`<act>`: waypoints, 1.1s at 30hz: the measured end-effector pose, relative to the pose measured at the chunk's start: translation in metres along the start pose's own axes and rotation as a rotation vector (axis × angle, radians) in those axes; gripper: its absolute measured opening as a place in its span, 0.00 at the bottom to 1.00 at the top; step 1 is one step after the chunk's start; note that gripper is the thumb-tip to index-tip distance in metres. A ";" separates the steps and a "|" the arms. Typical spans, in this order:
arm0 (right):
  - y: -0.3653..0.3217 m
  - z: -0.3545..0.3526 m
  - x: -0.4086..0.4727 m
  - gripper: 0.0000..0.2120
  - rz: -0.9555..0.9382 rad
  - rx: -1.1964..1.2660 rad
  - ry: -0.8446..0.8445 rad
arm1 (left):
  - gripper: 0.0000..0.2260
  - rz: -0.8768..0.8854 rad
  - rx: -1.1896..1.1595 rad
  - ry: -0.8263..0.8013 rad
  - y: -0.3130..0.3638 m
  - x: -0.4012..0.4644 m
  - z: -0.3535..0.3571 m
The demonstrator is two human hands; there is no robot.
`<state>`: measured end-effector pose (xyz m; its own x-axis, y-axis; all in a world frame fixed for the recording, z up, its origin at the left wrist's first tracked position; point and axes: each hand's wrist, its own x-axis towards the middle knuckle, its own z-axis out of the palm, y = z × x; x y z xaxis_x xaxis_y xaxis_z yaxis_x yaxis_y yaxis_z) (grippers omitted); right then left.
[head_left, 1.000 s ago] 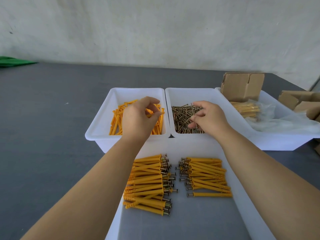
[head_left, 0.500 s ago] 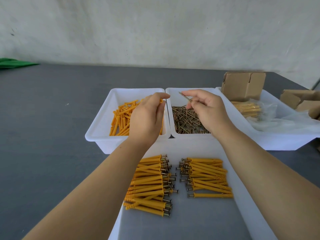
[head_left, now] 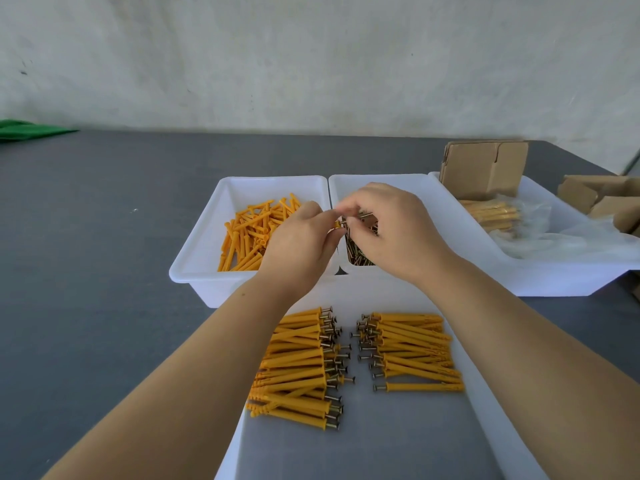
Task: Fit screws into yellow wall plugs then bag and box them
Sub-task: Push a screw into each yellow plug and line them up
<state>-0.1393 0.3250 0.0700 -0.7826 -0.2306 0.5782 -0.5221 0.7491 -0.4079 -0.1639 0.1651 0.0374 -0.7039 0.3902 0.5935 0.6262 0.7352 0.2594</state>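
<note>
My left hand grips a yellow wall plug, of which only the open end shows. My right hand pinches a screw whose tip meets that end. Both hands hover over the seam between two white bins. The left bin holds loose yellow plugs. The right bin holds a heap of dark screws, mostly hidden by my right hand. In the near white tray lie two piles of plugs with screws fitted, a left pile and a right pile.
A third white bin at the right holds bagged plugs, clear plastic bags and a folded cardboard box. More cardboard boxes lie at the far right. A green cloth sits far left on the grey table.
Both hands lifted out of their bins and came together over the seam. The left brought up a plug, the right a screw, and the screw tip now meets the plug.
</note>
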 end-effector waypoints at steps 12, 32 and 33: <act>-0.003 0.010 -0.003 0.14 0.072 0.116 0.102 | 0.19 -0.050 -0.241 0.067 0.006 -0.001 0.000; -0.036 0.027 -0.015 0.03 -0.079 -0.223 -0.609 | 0.12 -0.571 -0.386 0.300 -0.040 -0.004 0.004; -0.037 0.031 -0.016 0.03 -0.092 -0.246 -0.611 | 0.12 -0.557 -0.350 0.271 -0.042 -0.003 0.007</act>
<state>-0.1182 0.2816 0.0537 -0.8278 -0.5569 0.0687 -0.5601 0.8126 -0.1611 -0.1899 0.1368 0.0194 -0.8708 -0.1769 0.4587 0.3007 0.5465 0.7816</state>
